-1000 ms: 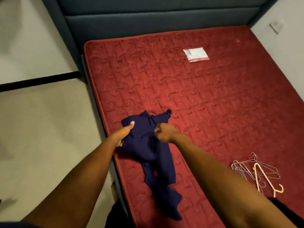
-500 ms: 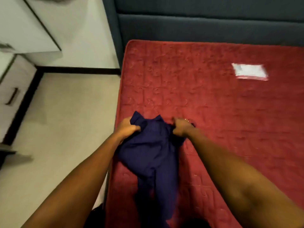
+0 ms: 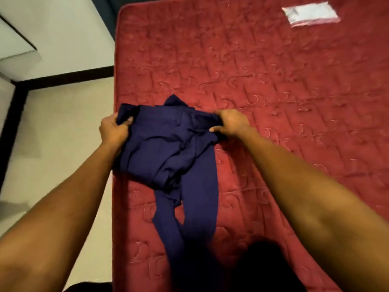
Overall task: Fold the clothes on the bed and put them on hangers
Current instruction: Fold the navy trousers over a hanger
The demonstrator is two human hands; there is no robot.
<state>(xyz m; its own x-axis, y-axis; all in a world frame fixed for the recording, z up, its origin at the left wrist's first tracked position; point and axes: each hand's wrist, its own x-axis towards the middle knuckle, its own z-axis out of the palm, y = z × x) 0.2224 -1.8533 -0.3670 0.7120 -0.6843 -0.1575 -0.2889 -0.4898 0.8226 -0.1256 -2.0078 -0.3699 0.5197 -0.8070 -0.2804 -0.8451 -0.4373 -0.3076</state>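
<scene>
A pair of dark navy trousers lies on the red quilted mattress, near its left edge. The waistband is stretched flat between my hands and the legs trail down toward me, rumpled in the middle. My left hand grips the left end of the waistband, thumb on top. My right hand grips the right end with its fingers curled over the cloth. No hangers are in view.
A white plastic packet lies on the mattress at the far right. The pale floor runs along the bed's left side, with a black skirting line and white furniture at the far left.
My hands have drawn apart, spreading the bunched trousers so the waistband is stretched flat. The view has shifted left and closer, and the hangers at the right have dropped out of sight.
</scene>
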